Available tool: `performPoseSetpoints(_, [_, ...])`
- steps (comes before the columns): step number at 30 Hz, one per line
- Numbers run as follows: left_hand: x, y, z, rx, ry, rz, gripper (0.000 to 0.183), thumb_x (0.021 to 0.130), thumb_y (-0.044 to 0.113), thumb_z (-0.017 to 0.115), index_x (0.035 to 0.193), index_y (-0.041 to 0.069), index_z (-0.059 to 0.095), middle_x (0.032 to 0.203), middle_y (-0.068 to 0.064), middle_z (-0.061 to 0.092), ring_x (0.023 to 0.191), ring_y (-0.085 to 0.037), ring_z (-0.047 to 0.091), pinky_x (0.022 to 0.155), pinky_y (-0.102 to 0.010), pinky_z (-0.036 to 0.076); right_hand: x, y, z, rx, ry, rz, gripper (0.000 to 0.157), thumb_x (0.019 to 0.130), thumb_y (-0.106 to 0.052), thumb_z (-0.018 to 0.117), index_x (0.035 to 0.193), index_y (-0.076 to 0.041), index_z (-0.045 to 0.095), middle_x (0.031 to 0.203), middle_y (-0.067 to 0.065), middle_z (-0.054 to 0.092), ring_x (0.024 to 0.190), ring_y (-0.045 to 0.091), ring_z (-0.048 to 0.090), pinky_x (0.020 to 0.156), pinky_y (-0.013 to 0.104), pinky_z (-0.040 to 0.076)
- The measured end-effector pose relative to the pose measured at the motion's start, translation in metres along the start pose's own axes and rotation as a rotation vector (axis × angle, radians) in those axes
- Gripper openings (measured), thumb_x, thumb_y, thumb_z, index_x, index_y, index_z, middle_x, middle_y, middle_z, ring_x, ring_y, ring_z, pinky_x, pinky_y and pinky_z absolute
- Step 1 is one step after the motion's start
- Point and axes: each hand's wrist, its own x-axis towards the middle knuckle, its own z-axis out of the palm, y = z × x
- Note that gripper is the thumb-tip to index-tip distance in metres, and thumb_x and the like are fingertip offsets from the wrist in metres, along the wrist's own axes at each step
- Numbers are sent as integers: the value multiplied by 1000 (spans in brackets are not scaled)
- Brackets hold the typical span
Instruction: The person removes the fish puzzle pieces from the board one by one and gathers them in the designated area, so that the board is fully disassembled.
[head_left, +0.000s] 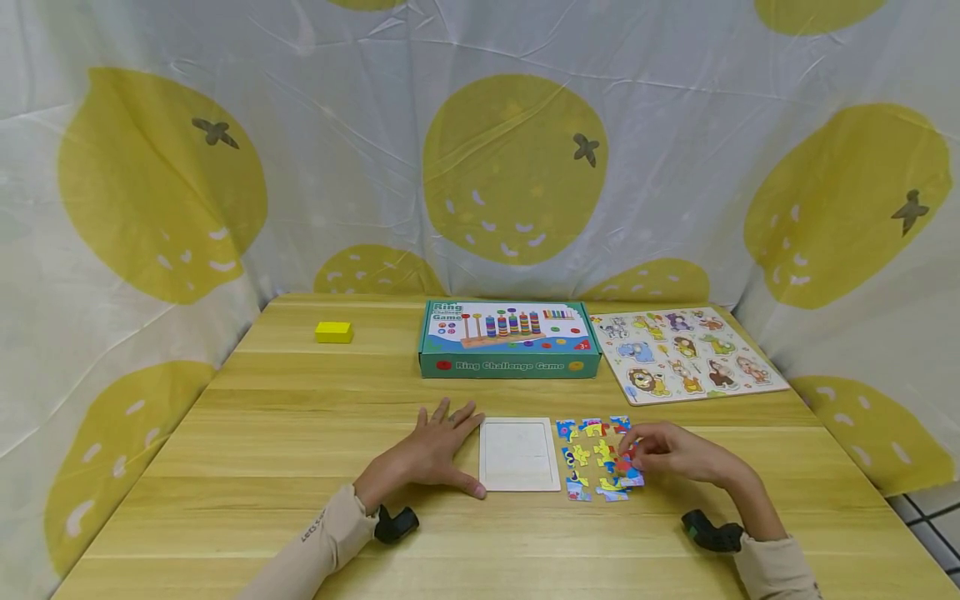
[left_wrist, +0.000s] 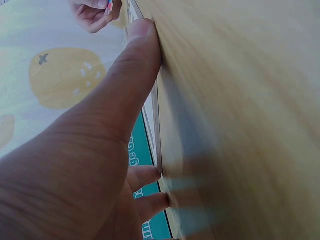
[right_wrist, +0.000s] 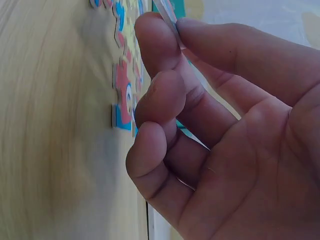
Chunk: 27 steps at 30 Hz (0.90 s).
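Observation:
My left hand [head_left: 431,450] lies with spread fingers along the left side of a square, white puzzle tray [head_left: 520,457]. Its thumb [left_wrist: 142,42] and fingertips are right at the tray's edge in the left wrist view. Just right of the tray lie several colourful jigsaw pieces [head_left: 580,455], loosely laid out in rows with small gaps. Over the right side of these, my right hand [head_left: 678,454] pinches a puzzle piece [right_wrist: 169,17] between thumb and index finger, raised above the table. The piece shows edge-on in the right wrist view; the other fingers curl beneath.
Behind the tray stands a green Ring Challenge Game box [head_left: 510,367]. A wooden animal puzzle board [head_left: 701,354] lies to its right, and a yellow block [head_left: 333,332] sits at the far left. A lemon-print curtain [head_left: 337,167] hangs behind the wooden table [head_left: 285,417].

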Motion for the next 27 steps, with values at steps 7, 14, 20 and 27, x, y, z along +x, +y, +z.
performPoseSetpoints(7, [0, 0, 0, 2, 1, 6, 108, 69, 65, 74, 152, 15, 27, 160, -9, 16, 143, -47, 2, 108, -71, 0, -7, 4, -2, 12, -8, 11, 19, 96, -1, 49, 112, 3, 58, 79, 4, 61, 67, 2, 49, 58, 22, 43])
performPoseSetpoints(14, [1, -1, 1, 6, 4, 1, 109, 68, 65, 74, 152, 15, 27, 160, -8, 16, 144, -47, 2, 108, -70, 0, -12, 7, -5, 19, -13, 37, 20, 94, 1, 51, 112, 2, 59, 71, -6, 48, 63, 1, 43, 53, 23, 34])
performPoseSetpoints(20, [1, -1, 1, 6, 3, -4, 109, 68, 66, 74, 152, 15, 27, 160, -8, 16, 144, -47, 2, 108, -70, 0, -13, 9, -5, 38, -25, 26, 21, 92, 3, 51, 111, 2, 60, 64, 16, 41, 60, 2, 42, 50, 24, 33])
performPoseSetpoints(27, [1, -1, 1, 8, 2, 5, 109, 69, 66, 73, 152, 15, 27, 160, -9, 16, 143, -48, 2, 108, -71, 0, -14, 12, -4, 52, -61, -36, 21, 89, 8, 51, 108, 7, 59, 63, 22, 36, 57, -1, 38, 45, 26, 28])
